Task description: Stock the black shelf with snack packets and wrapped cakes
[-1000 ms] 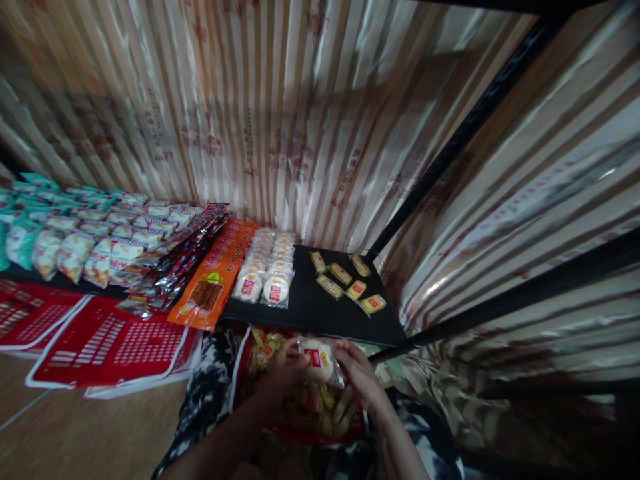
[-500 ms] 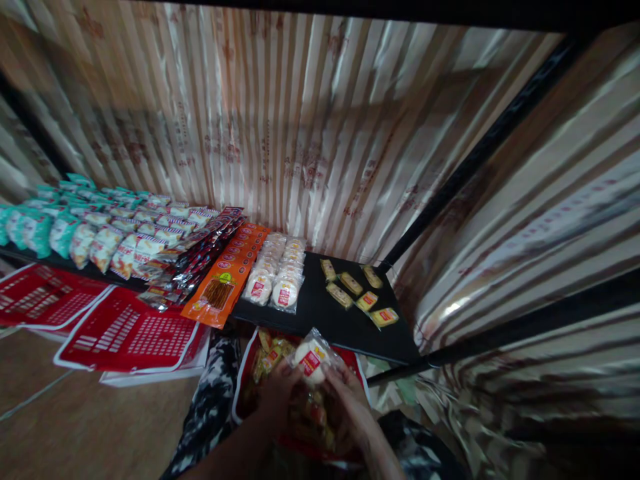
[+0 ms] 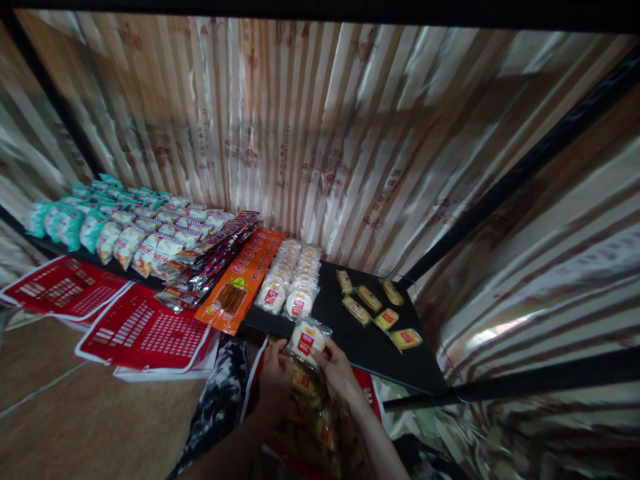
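Between both hands is a clear packet of round white rice crackers (image 3: 306, 341) with a red label, at the shelf's front edge. My left hand (image 3: 277, 369) grips its left side, fingers curled. On its right edge, my right hand (image 3: 344, 375) pinches it with the thumb on top. Just beyond lie two rows of matching rice cracker packets (image 3: 299, 301) on the black shelf (image 3: 327, 320). Below my hands a red basket (image 3: 373, 390) with a white rim holds several yellow-wrapped snacks (image 3: 303, 380), partly hidden by my arms.
Several small yellow packets (image 3: 369, 298) lie on the shelf's right side. Leftward stand an orange pretzel-stick bag (image 3: 240, 283), stacked dark red packs (image 3: 215, 250), white snack bags (image 3: 145, 250) and teal bags (image 3: 70, 223). Red baskets (image 3: 150, 333) sit below. A black post (image 3: 500, 177) slants at right.
My hands have carried the rice cracker packet forward and up, out from over the basket toward the shelf edge. The view has shifted left, so the shelf sits further right in the picture.
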`<action>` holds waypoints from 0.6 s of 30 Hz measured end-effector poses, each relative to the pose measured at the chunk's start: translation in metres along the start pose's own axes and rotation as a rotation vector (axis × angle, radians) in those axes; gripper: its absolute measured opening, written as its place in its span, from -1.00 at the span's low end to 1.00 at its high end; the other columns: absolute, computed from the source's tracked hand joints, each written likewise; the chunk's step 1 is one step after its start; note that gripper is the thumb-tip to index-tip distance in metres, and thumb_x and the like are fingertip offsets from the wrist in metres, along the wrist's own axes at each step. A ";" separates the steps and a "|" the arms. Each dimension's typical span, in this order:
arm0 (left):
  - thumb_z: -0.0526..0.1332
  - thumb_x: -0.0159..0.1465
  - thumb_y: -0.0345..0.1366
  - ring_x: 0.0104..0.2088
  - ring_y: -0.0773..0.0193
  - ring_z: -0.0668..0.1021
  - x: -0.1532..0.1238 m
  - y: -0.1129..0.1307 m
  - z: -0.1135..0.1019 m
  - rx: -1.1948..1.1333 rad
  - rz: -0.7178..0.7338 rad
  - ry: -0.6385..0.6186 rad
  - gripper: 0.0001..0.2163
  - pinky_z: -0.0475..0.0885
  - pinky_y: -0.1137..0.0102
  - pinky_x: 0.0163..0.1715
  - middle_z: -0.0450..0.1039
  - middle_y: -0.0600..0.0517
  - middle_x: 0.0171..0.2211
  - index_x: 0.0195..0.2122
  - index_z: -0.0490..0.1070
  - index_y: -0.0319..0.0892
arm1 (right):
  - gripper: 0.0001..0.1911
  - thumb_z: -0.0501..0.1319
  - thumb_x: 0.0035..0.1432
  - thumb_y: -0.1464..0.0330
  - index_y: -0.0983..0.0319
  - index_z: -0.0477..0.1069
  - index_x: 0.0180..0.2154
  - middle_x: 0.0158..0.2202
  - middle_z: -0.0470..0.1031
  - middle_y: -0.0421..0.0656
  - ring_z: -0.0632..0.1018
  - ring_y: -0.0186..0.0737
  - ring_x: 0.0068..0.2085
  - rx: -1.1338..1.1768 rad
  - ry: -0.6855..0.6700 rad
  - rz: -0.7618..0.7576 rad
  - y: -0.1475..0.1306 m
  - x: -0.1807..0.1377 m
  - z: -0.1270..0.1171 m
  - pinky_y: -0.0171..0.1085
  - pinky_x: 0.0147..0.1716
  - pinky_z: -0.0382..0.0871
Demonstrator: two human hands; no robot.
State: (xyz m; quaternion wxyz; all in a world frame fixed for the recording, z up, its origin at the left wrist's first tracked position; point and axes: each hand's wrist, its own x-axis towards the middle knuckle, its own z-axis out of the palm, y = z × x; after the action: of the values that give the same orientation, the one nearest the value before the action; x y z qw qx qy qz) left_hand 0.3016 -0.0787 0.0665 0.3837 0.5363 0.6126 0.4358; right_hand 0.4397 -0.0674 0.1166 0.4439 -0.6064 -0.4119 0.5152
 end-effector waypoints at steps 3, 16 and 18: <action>0.01 0.10 -0.40 0.01 0.11 0.40 0.010 0.007 -0.006 0.128 0.195 0.030 -0.65 0.31 0.18 0.04 0.35 -0.17 -0.02 -0.09 0.37 -0.28 | -0.62 0.30 -0.22 0.19 0.23 0.41 -0.30 -0.51 0.51 -0.22 0.49 -0.20 -0.44 -0.020 -0.018 -0.027 -0.004 0.018 0.008 -0.26 -0.39 0.36; 0.00 0.14 -0.52 0.15 0.07 0.25 0.043 0.011 -0.004 0.425 0.441 -0.082 -0.54 0.25 0.14 0.13 0.18 -0.15 0.17 0.08 0.29 -0.25 | -0.77 0.18 -0.11 0.23 0.18 0.42 -0.36 -0.49 0.48 -0.23 0.48 -0.24 -0.45 -0.355 0.216 -0.213 0.012 0.065 0.018 -0.31 -0.43 0.34; -0.01 0.14 -0.52 0.16 0.06 0.25 0.045 0.011 -0.002 0.451 0.444 -0.104 -0.54 0.24 0.14 0.12 0.16 -0.17 0.19 0.10 0.27 -0.27 | -0.80 0.17 -0.10 0.24 0.18 0.42 -0.38 -0.50 0.46 -0.24 0.47 -0.26 -0.45 -0.445 0.245 -0.219 0.012 0.068 0.016 -0.33 -0.44 0.31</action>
State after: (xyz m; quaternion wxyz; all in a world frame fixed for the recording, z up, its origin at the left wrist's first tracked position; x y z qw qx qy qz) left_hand 0.2972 -0.0340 0.0773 0.1816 0.7500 0.5412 0.3342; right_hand 0.4330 -0.0034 0.0866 0.3993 -0.6989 -0.5212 0.2838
